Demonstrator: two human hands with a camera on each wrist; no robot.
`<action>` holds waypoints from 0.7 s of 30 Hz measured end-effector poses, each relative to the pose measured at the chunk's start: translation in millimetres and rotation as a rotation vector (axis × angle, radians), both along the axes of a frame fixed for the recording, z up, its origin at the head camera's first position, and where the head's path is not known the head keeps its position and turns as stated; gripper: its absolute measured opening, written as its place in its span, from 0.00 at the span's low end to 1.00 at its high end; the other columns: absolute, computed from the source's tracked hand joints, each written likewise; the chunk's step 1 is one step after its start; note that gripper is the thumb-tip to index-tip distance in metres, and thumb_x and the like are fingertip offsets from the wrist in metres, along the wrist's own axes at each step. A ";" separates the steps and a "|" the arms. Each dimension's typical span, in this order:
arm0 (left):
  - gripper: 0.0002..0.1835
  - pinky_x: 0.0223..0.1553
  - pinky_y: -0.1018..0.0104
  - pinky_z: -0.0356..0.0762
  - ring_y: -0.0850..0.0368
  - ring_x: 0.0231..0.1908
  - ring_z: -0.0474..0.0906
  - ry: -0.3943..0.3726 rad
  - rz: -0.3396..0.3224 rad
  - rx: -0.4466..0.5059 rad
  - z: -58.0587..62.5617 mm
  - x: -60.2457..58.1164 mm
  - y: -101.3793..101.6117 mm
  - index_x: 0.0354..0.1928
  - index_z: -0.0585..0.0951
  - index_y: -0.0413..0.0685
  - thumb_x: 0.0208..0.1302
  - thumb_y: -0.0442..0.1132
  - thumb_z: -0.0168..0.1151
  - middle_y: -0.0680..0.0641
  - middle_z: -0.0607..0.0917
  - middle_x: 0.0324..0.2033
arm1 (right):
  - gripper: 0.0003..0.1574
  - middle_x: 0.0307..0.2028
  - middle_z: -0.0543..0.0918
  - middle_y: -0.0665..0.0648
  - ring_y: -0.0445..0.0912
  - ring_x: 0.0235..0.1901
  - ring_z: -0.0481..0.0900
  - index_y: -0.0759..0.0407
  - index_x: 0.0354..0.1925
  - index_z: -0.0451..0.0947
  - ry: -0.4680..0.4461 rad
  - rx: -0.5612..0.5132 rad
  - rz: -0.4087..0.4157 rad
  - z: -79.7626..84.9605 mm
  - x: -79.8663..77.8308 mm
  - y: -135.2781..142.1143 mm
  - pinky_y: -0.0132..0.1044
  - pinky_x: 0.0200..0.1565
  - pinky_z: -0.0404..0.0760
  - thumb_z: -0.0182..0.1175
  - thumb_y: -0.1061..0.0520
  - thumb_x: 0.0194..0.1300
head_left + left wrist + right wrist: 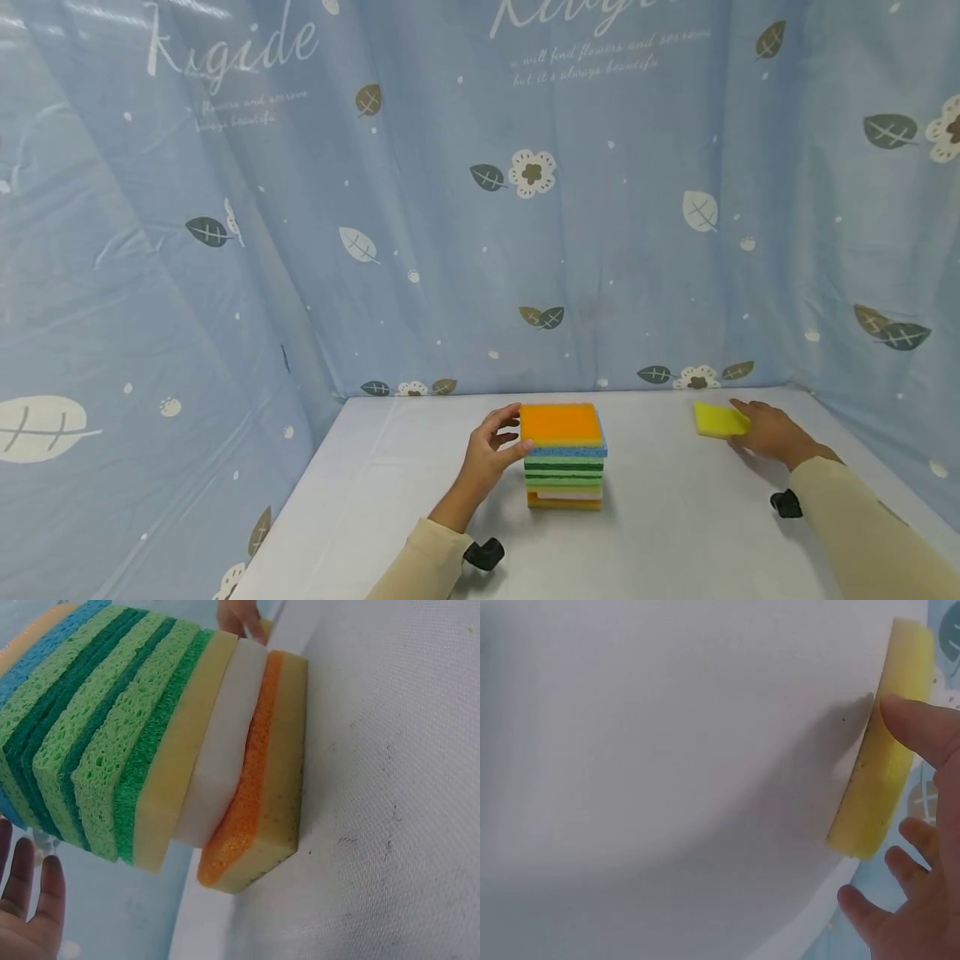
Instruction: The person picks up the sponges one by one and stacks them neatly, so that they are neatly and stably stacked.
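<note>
A stack of sponges [564, 473] stands mid-table, with an orange sponge [561, 423] on top and blue, green, white and yellow layers beneath. My left hand [489, 450] is at the stack's left side, thumb by the top sponge's front corner and forefinger by its back corner. In the left wrist view its other fingers [52, 892] are extended beside the layers. Over on the right, my right hand [772, 433] pinches a yellow sponge [720, 420] at its right end. The right wrist view shows the thumb [915, 724] against that sponge [881, 772]; the forefinger is hidden there.
The white tabletop [405, 467] runs back to a blue curtain [450, 250] printed with leaves and flowers. More curtain hangs along both sides. The lowest sponge [274, 765] sticks out a little from under the white one [221, 742].
</note>
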State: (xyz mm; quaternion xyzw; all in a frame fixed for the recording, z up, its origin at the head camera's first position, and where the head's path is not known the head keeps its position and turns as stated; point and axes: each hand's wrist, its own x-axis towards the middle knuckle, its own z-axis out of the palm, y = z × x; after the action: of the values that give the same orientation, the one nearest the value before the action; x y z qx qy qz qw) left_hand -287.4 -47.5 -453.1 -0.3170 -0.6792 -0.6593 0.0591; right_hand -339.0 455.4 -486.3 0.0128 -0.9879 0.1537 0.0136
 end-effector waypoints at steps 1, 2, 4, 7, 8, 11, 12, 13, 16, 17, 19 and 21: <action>0.31 0.60 0.43 0.66 0.46 0.56 0.69 0.001 0.001 -0.002 0.1 0.1 -0.2 0.67 0.69 0.39 0.63 0.34 0.67 0.40 0.72 0.59 | 0.54 0.59 0.58 0.85 0.79 0.56 0.58 0.76 0.68 0.55 -0.009 0.004 0.000 -0.8 -1.6 0.6 0.74 0.55 0.58 0.70 0.48 0.57; 0.31 0.60 0.43 0.67 0.46 0.56 0.69 0.002 0.002 -0.004 0.1 0.1 -0.3 0.67 0.69 0.39 0.63 0.34 0.67 0.40 0.72 0.59 | 0.55 0.60 0.57 0.86 0.79 0.56 0.57 0.76 0.68 0.54 -0.015 0.006 0.000 -1.9 -3.2 1.2 0.73 0.55 0.57 0.70 0.48 0.57; 0.31 0.59 0.42 0.67 0.46 0.56 0.69 0.005 0.004 -0.004 0.0 0.4 -0.3 0.67 0.69 0.39 0.62 0.33 0.67 0.40 0.73 0.59 | 0.56 0.61 0.57 0.85 0.79 0.57 0.57 0.76 0.69 0.53 -0.023 -0.005 -0.001 -4.0 -5.5 1.1 0.73 0.56 0.57 0.70 0.48 0.57; 0.31 0.59 0.39 0.65 0.46 0.56 0.69 0.003 0.000 0.005 0.0 1.0 -0.1 0.67 0.69 0.39 0.62 0.33 0.67 0.40 0.73 0.59 | 0.57 0.61 0.58 0.84 0.78 0.58 0.58 0.76 0.69 0.52 -0.028 -0.038 0.012 -7.0 -7.1 0.4 0.72 0.57 0.56 0.70 0.48 0.57; 0.31 0.59 0.39 0.64 0.47 0.56 0.69 0.000 -0.001 0.006 0.0 1.4 0.0 0.67 0.69 0.39 0.62 0.33 0.67 0.40 0.72 0.59 | 0.57 0.61 0.59 0.84 0.77 0.57 0.58 0.77 0.69 0.51 -0.028 -0.048 0.020 -8.0 -7.2 0.3 0.72 0.57 0.56 0.70 0.49 0.57; 0.31 0.60 0.38 0.63 0.46 0.57 0.68 -0.011 -0.009 0.005 0.1 2.8 0.3 0.67 0.69 0.39 0.62 0.34 0.67 0.40 0.72 0.59 | 0.55 0.59 0.61 0.84 0.77 0.56 0.61 0.77 0.69 0.52 -0.027 -0.061 0.035 -9.9 -6.2 -0.7 0.72 0.56 0.57 0.69 0.50 0.57; 0.32 0.60 0.38 0.63 0.45 0.57 0.68 -0.014 -0.011 0.003 0.3 3.3 0.4 0.67 0.69 0.40 0.62 0.34 0.67 0.40 0.72 0.59 | 0.55 0.59 0.61 0.84 0.77 0.55 0.61 0.77 0.68 0.52 -0.026 -0.059 0.035 -10.4 -6.0 -0.8 0.73 0.56 0.57 0.69 0.50 0.57; 0.32 0.60 0.38 0.63 0.45 0.57 0.68 -0.015 -0.009 -0.002 0.5 3.5 0.5 0.68 0.69 0.40 0.63 0.34 0.67 0.40 0.72 0.59 | 0.55 0.58 0.61 0.85 0.77 0.54 0.62 0.78 0.68 0.53 -0.022 -0.056 0.034 -10.8 -6.1 -1.0 0.73 0.56 0.57 0.69 0.51 0.57; 0.31 0.61 0.40 0.64 0.43 0.57 0.68 -0.014 -0.001 -0.010 1.1 3.8 0.6 0.67 0.69 0.40 0.63 0.34 0.67 0.40 0.72 0.59 | 0.54 0.56 0.62 0.85 0.77 0.53 0.62 0.78 0.68 0.54 -0.013 -0.044 0.018 -10.2 -6.6 -2.1 0.73 0.55 0.58 0.70 0.51 0.57; 0.31 0.61 0.41 0.64 0.44 0.57 0.68 -0.014 0.004 -0.014 1.5 3.7 0.6 0.67 0.69 0.41 0.63 0.35 0.67 0.40 0.72 0.59 | 0.54 0.55 0.62 0.85 0.77 0.53 0.62 0.78 0.68 0.54 -0.013 -0.043 0.010 -9.4 -6.9 -2.6 0.73 0.55 0.58 0.70 0.51 0.56; 0.31 0.60 0.44 0.66 0.44 0.57 0.68 -0.012 0.015 -0.018 1.9 3.3 0.4 0.67 0.70 0.41 0.62 0.35 0.67 0.41 0.73 0.59 | 0.55 0.55 0.62 0.85 0.77 0.53 0.62 0.77 0.68 0.54 -0.011 -0.044 -0.001 -7.5 -7.6 -3.8 0.74 0.55 0.58 0.71 0.50 0.56; 0.31 0.60 0.45 0.67 0.45 0.57 0.68 -0.012 0.021 -0.019 2.6 2.9 -0.1 0.67 0.70 0.41 0.62 0.35 0.67 0.41 0.73 0.59 | 0.56 0.54 0.62 0.85 0.77 0.52 0.62 0.76 0.68 0.54 -0.009 -0.045 -0.008 -5.3 -8.7 -5.2 0.74 0.54 0.59 0.71 0.50 0.55</action>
State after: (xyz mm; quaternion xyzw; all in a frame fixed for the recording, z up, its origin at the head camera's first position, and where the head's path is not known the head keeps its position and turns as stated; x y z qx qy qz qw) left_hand -284.5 -47.5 -450.5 -0.3067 -0.6889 -0.6542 0.0589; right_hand -347.7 450.2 -491.6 0.0077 -0.9844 0.1757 0.0101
